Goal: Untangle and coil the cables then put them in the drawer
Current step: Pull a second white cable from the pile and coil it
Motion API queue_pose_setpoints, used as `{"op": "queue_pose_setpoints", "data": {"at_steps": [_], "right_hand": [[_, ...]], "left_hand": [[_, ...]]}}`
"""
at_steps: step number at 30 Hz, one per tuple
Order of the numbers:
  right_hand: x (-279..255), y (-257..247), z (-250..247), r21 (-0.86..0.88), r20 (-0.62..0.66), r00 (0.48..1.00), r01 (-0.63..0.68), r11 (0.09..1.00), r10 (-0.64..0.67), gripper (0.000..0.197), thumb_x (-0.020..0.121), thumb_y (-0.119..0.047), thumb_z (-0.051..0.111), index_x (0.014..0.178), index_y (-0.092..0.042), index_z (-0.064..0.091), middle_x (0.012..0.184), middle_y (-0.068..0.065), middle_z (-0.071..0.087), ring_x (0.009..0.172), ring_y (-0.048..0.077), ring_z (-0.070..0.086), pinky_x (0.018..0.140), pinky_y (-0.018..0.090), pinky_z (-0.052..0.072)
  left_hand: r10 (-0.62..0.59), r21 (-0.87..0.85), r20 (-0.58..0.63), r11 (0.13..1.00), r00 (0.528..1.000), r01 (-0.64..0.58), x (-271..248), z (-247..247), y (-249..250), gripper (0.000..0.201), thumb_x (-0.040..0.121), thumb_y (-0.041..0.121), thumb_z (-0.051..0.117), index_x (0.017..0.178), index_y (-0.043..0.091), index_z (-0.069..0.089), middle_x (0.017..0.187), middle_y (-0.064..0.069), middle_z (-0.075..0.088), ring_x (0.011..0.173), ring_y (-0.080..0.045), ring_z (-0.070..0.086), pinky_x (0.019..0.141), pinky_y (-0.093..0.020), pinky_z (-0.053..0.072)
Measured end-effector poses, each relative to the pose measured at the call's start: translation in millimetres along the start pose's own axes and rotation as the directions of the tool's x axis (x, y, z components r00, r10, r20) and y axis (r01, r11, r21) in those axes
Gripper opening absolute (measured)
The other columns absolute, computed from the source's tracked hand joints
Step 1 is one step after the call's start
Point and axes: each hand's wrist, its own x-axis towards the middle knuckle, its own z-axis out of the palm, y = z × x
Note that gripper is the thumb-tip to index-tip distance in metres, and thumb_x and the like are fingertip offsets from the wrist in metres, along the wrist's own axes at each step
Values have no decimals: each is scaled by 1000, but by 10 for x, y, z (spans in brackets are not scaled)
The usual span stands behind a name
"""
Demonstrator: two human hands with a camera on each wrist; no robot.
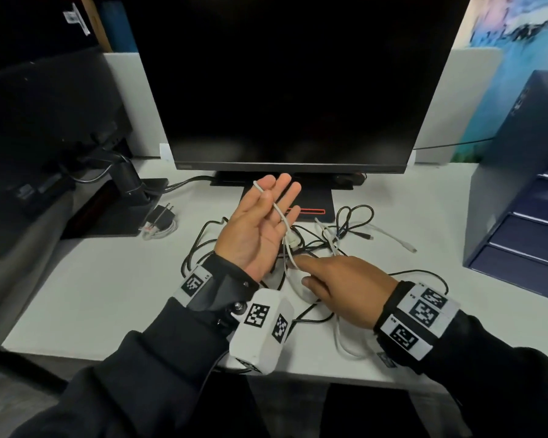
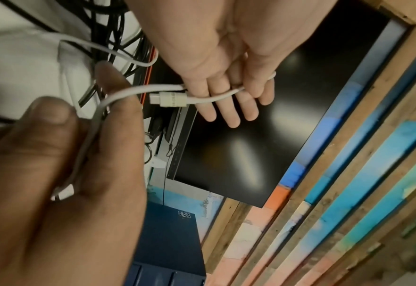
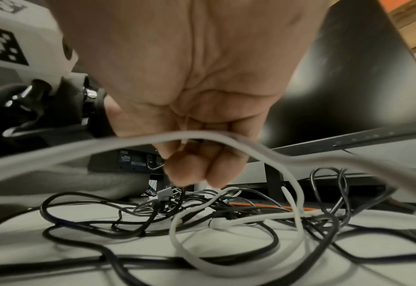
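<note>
My left hand (image 1: 274,192) is raised palm up over the desk with straight fingers. A white cable (image 1: 280,213) loops past its thumb and runs down across the palm; the thumb pins it by the index finger. The cable's connector (image 2: 172,98) hangs beside the fingers. Below, my right hand (image 1: 302,273) pinches the same white cable (image 2: 138,91) between thumb and index finger. Under both hands lies a tangle of black cables (image 1: 203,241) and white ones (image 3: 226,267). The blue drawer unit (image 1: 519,200) stands at the right, its drawers closed.
A dark monitor (image 1: 285,83) on its stand base (image 1: 310,197) stands behind the tangle. A second monitor (image 1: 45,121) sits at the left. A plug with a coiled white cable (image 1: 159,219) lies left of the stand. The white desk's front edge (image 1: 140,358) is near me.
</note>
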Motion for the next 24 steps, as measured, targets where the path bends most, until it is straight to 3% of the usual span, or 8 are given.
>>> {"op": "queue_pose_setpoints", "data": {"at_steps": [2,4,7,11,16,18,21,24], "right_hand": [[11,13,-27,31,-19,1000,2,1000,-2,24,105,-31,40,128,-30,47,108,1,68,94,26,61,77,37,46],[28,32,-81,36,-70,997,21,999,-18,19,104,-31,41,116,-26,55,100,-2,69,91,24,61,76,38,47],[36,16,-145,-6,-114,992,46,999,-47,20,103,-36,42,103,-25,59,92,-7,67,85,18,60,74,37,47],[-7,-3,-232,-47,-162,986,43,998,-50,18,99,-39,49,107,-31,62,86,-9,66,78,17,60,65,33,43],[-62,64,-447,63,-433,901,41,997,-10,24,89,-24,65,111,-32,64,65,-23,44,57,-3,42,58,18,36],[-58,84,-508,64,-468,884,26,998,7,20,88,-24,66,106,-30,59,66,-20,48,57,-5,44,56,20,38],[-39,155,-525,29,-513,858,0,1000,15,9,91,-33,67,96,-27,62,67,-11,57,57,10,53,53,30,49],[-24,273,-525,9,-567,823,-25,1000,25,24,91,-48,63,89,-24,68,71,-12,60,59,13,55,56,26,49]], "left_hand": [[42,72,-2,997,999,-42,-5,-34,7,23,106,6,38,113,12,59,129,-10,67,121,-26,63,102,-40,51],[132,323,31,937,991,-135,-24,-60,-7,23,104,4,42,112,10,63,122,-11,70,116,-27,66,100,-41,51],[217,756,226,576,950,-311,-82,-94,-105,24,101,2,48,107,6,71,107,-5,75,106,-16,70,96,-30,52],[143,862,371,314,918,-398,-98,-141,-164,24,101,3,49,105,11,71,97,4,73,96,-7,68,87,-19,50],[-49,914,400,97,915,-395,-63,-186,6,22,100,26,40,85,25,54,74,6,56,72,-14,54,68,-39,46],[-107,929,370,70,923,-364,-77,-167,94,28,99,36,38,76,29,52,70,9,53,70,-10,51,67,-34,44],[-160,936,345,137,925,-325,-72,-153,162,33,100,29,48,68,33,54,65,18,54,65,-1,50,62,-17,37],[-154,935,314,223,937,-277,-50,-169,219,39,95,24,49,60,40,53,59,17,48,59,-1,43,61,-16,35]]}}
